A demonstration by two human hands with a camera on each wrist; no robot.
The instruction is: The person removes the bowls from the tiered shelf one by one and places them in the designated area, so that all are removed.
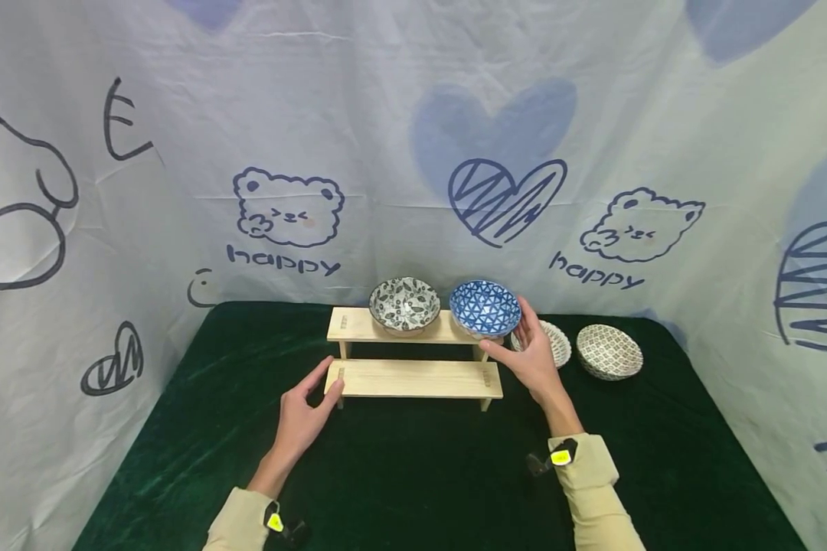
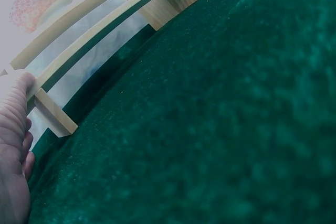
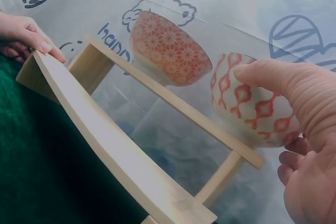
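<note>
My right hand [image 1: 534, 367] grips the right side of a blue triangle-patterned bowl [image 1: 485, 306] at the right end of the upper wooden shelf [image 1: 351, 325]. The right wrist view shows the thumb of that hand [image 3: 315, 114] against this bowl's red-and-white outside [image 3: 249, 100]. To its left on the same shelf stands a bowl with dark leaf patterns [image 1: 404, 304], its outside red and flowered [image 3: 170, 51]. My left hand [image 1: 299, 421] holds the left end of the lower shelf [image 1: 413, 379]; in the left wrist view, its thumb lies on the wood and its fingers [image 2: 28, 153] hang below.
Right of the shelves, a pale scalloped dish [image 1: 558, 344] is partly hidden by my right hand, and a patterned bowl [image 1: 609, 352] stands beside it. Dark green cloth [image 1: 420, 474] covers the table. A printed white curtain [image 1: 379, 153] hangs behind and at both sides.
</note>
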